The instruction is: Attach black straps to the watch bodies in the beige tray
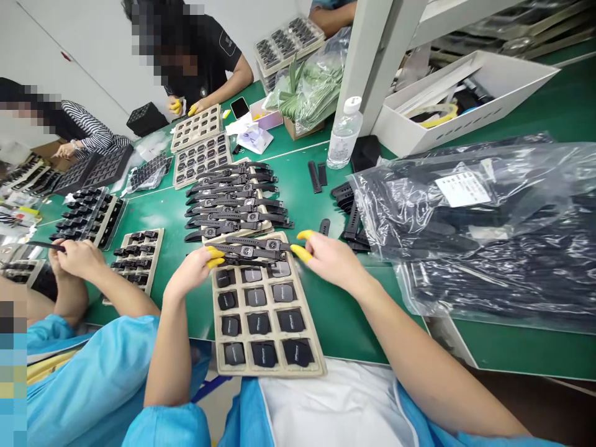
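Observation:
My left hand (192,273), with yellow finger covers, is closed at the left end of a black smartwatch (246,251) lying across the top of a beige tray. My right hand (333,259), also in yellow finger covers, pinches the tip of a watch strap (283,246) at the right end of that row. Square black watch bodies, face up, fill the lower pockets of the beige tray (318,347), which overhangs the table's near edge. Beyond it, several strapped watches (233,202) lie in rows across another tray.
Right of my hands lie loose black straps (352,220) and a large plastic bag of straps (465,242). A water bottle (344,133) and a white box (465,105) stand behind. A co-worker's hands (77,257) work at my left; two more people sit across the green table (302,208).

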Available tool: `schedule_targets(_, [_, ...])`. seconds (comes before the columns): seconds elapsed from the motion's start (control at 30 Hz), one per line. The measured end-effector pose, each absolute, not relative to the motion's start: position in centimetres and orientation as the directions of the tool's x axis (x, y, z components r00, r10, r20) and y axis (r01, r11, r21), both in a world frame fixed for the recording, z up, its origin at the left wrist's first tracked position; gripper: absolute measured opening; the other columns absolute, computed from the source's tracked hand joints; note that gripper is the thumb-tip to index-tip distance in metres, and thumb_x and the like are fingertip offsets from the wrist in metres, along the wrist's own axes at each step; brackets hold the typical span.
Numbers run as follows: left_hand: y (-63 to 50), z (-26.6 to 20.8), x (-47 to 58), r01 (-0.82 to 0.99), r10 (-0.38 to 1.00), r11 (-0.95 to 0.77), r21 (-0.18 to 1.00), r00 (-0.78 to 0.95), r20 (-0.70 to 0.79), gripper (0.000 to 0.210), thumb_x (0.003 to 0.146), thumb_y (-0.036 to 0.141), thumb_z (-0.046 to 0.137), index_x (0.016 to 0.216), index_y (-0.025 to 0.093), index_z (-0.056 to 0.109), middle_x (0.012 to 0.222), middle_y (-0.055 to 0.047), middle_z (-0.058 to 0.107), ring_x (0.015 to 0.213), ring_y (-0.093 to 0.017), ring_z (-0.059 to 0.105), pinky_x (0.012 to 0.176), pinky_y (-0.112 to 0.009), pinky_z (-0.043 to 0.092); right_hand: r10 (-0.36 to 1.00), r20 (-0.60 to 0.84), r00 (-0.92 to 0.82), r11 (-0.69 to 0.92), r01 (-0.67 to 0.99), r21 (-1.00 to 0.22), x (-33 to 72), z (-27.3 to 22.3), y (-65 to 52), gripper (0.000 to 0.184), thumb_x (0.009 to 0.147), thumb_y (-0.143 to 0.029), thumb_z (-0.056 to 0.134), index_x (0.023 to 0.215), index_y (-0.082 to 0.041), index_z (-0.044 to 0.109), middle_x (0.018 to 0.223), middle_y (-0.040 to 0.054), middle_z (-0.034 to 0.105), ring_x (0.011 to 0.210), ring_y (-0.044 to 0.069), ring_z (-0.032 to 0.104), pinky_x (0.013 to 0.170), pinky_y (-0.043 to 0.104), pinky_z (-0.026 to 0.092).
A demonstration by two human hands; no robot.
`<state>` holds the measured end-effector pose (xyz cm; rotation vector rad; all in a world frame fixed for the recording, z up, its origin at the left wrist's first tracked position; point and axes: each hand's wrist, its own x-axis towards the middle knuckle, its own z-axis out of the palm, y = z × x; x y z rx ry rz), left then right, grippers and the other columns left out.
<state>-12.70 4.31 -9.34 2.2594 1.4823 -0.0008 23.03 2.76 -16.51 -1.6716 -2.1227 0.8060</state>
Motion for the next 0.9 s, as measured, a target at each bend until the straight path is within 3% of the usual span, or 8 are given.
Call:
schedule_targets(0.1, [4.8, -10.2, -14.7, 0.891, 0.863, -0.244, 0.384, 0.38, -0.334, 0.025, 0.098, 0.028, 0.051, 0.099, 0.019, 0.074, 0.105, -0.008, 0.078, 0.096, -0.024, 0.072, 0.091, -0.035, 0.057, 0.983, -0.14, -0.12, 0.054, 0.913, -0.403, 23.6, -17.2, 3.2, 0.032, 0.104, -0.037, 0.053, 0.126, -0.016, 0.063, 0.117, 0.017, 0.064, 0.102, 0.032, 0.065, 0.068, 0.034, 0.048])
schedule_targets(0.17, [5.2, -10.9, -15.3, 0.906, 0.872, -0.211, 0.367, 0.344, -0.348, 0.024, 0.097, 0.029, 0.049, 0.099, 0.02, 0.071, 0.104, -0.008, 0.078, 0.094, -0.023, 0.073, 0.087, -0.033, 0.057, 0.98, -0.171, -0.098, 0.033, 0.937, -0.348, 23.6, -17.6, 3.2, 0.036, 0.104, -0.036, 0.054, 0.133, -0.016, 0.06, 0.12, 0.0186, 0.06, 0.109, 0.034, 0.063, 0.07, 0.036, 0.052])
schedule_targets(0.33, [6.2, -12.5, -15.9, 0.94, 0.93, -0.119, 0.32, 0.219, -0.296, 0.022, 0.096, 0.038, 0.052, 0.106, 0.02, 0.061, 0.105, -0.008, 0.075, 0.094, -0.023, 0.072, 0.083, -0.033, 0.057, 0.979, -0.169, -0.117, 0.054, 0.94, -0.338, 23.5, -18.0, 3.1, 0.032, 0.103, -0.029, 0.055, 0.131, -0.012, 0.06, 0.122, 0.0198, 0.055, 0.113, 0.034, 0.062, 0.076, 0.038, 0.055])
schedule_targets(0.47, [6.5, -12.6, -16.8, 0.96, 0.961, -0.089, 0.267, 0.153, -0.23, 0.02, 0.093, 0.039, 0.059, 0.102, 0.021, 0.057, 0.098, -0.006, 0.072, 0.091, -0.024, 0.069, 0.082, -0.035, 0.056, 0.983, -0.183, -0.034, -0.024, 0.951, -0.307, 24.0, -17.7, 3.3, 0.043, 0.102, -0.033, 0.057, 0.139, -0.01, 0.053, 0.124, 0.0213, 0.057, 0.101, 0.034, 0.069, 0.071, 0.038, 0.054])
schedule_targets(0.6, [5.3, -11.6, -16.2, 0.978, 0.99, -0.09, 0.188, 0.108, -0.088, 0.014, 0.092, 0.03, 0.059, 0.1, 0.019, 0.057, 0.101, -0.012, 0.068, 0.102, -0.031, 0.064, 0.092, -0.046, 0.054, 0.971, -0.236, -0.029, -0.045, 0.953, -0.301, 23.7, -17.9, 3.5, 0.044, 0.103, -0.031, 0.053, 0.142, -0.009, 0.048, 0.118, 0.0217, 0.065, 0.096, 0.037, 0.073, 0.07, 0.04, 0.054])
schedule_targets(0.7, [3.2, -11.0, -12.6, 0.967, 0.984, -0.179, 0.181, 0.18, 0.009, 0.016, 0.101, 0.028, 0.049, 0.106, 0.017, 0.058, 0.115, -0.017, 0.064, 0.119, -0.035, 0.056, 0.104, -0.054, 0.049, 0.969, -0.247, 0.0, -0.081, 0.945, -0.316, 23.2, -18.3, 3.5, 0.038, 0.102, -0.027, 0.054, 0.135, -0.009, 0.05, 0.118, 0.024, 0.067, 0.094, 0.036, 0.074, 0.072, 0.04, 0.053])
schedule_targets(0.77, [1.6, -11.3, -8.8, 0.928, 0.951, -0.305, 0.214, 0.311, 0.006, 0.019, 0.104, 0.033, 0.051, 0.113, 0.019, 0.061, 0.123, -0.013, 0.063, 0.123, -0.03, 0.055, 0.108, -0.048, 0.049, 0.966, -0.257, 0.02, -0.108, 0.937, -0.332, 23.1, -18.4, 3.5, 0.033, 0.101, -0.028, 0.055, 0.128, -0.01, 0.053, 0.116, 0.0241, 0.069, 0.095, 0.036, 0.074, 0.074, 0.04, 0.053])
schedule_targets(0.9, [-0.4, -12.8, -1.3, 0.797, 0.795, -0.592, 0.12, 0.602, -0.073, 0.024, 0.106, 0.026, 0.047, 0.12, 0.017, 0.064, 0.12, -0.013, 0.065, 0.109, -0.029, 0.058, 0.094, -0.045, 0.054, 0.969, -0.246, 0.008, -0.105, 0.918, -0.383, 23.6, -18.3, 3.8, 0.022, 0.101, -0.024, 0.05, 0.117, -0.014, 0.061, 0.114, 0.0211, 0.068, 0.098, 0.034, 0.071, 0.077, 0.039, 0.052])
